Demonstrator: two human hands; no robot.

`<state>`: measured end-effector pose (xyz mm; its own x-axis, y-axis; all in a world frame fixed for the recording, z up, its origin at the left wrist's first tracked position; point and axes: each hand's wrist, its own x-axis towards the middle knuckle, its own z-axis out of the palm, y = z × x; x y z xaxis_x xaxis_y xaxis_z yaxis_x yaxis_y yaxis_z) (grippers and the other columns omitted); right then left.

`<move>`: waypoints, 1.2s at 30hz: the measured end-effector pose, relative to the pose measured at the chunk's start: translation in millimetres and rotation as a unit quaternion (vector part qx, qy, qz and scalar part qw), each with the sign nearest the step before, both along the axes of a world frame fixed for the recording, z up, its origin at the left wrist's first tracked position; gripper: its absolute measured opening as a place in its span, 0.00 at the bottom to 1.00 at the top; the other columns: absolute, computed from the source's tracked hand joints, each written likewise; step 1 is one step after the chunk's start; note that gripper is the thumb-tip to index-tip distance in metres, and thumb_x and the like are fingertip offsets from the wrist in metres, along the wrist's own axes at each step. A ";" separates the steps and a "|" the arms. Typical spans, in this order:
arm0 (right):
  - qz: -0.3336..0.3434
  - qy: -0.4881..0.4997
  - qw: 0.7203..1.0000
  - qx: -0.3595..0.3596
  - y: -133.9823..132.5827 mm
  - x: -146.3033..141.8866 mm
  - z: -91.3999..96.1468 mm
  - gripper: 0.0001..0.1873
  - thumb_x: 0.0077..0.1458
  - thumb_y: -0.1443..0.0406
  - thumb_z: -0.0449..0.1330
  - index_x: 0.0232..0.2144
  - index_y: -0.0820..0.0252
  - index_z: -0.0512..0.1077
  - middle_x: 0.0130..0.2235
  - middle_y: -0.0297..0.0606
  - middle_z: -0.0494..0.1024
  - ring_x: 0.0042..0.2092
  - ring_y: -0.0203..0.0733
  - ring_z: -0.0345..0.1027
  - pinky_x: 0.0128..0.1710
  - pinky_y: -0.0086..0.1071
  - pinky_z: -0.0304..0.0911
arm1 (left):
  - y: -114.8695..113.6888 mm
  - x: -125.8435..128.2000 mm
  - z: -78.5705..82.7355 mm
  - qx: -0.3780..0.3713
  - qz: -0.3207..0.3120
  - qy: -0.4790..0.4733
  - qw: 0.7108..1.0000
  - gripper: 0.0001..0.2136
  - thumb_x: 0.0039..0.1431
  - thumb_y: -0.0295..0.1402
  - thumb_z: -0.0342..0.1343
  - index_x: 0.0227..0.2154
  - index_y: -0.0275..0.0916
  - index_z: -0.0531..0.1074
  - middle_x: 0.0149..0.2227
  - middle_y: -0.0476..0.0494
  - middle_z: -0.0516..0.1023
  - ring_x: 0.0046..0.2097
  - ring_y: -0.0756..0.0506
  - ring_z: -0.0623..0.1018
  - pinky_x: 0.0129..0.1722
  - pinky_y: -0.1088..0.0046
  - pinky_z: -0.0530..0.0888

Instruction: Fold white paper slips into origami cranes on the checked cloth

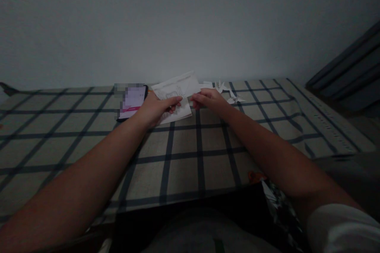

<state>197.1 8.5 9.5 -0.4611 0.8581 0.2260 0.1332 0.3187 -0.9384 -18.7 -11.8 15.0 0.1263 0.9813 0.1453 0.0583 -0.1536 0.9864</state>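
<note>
Left hand (160,106) pinches the paper (178,84) under its thumb; right hand (210,97), at three o'clock, apparently pinches its edge; phone (133,99) at nine o'clock

Left hand (158,106) grips folded paper (178,85); right hand (208,97) apparently pinches its edge; phone (135,98) lies nearby.

Dimly lit throughout. Backed by a plain grey wall (190,27), palest low down, near the middle. Spread in front with a beige tablecloth (184,170), checked in dark blue lines and lettered along the right border. Bounded at far right by dark, pleated fabric (353,61).
</note>
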 end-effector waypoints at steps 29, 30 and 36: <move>-0.014 -0.083 0.974 0.210 -4.9 -7.7 -8.6 0.20 0.63 0.53 0.59 0.31 0.64 0.77 0.31 0.39 0.80 0.35 0.39 0.73 0.40 0.33 0.66 | 2.9 -4.8 -5.9 0.018 -0.046 0.077 0.996 0.11 0.45 0.36 0.69 0.27 0.33 0.78 0.23 0.44 0.78 0.21 0.50 0.72 0.21 0.76 0.70; -0.017 -0.085 0.975 0.206 -5.2 -7.3 -8.2 0.20 0.63 0.53 0.59 0.31 0.64 0.77 0.31 0.39 0.80 0.35 0.39 0.73 0.39 0.33 0.66 | 3.5 -5.3 -6.7 0.015 -0.039 0.077 0.996 0.12 0.45 0.36 0.69 0.27 0.33 0.78 0.23 0.44 0.78 0.21 0.50 0.72 0.21 0.76 0.70; -0.044 -0.104 0.972 0.204 -6.8 -3.4 -4.2 0.19 0.61 0.54 0.59 0.29 0.64 0.76 0.28 0.39 0.79 0.32 0.39 0.72 0.36 0.33 0.65 | 8.4 -9.6 -8.8 -0.005 -0.050 0.067 0.997 0.11 0.44 0.37 0.69 0.24 0.34 0.78 0.20 0.45 0.76 0.21 0.50 0.72 0.22 0.76 0.69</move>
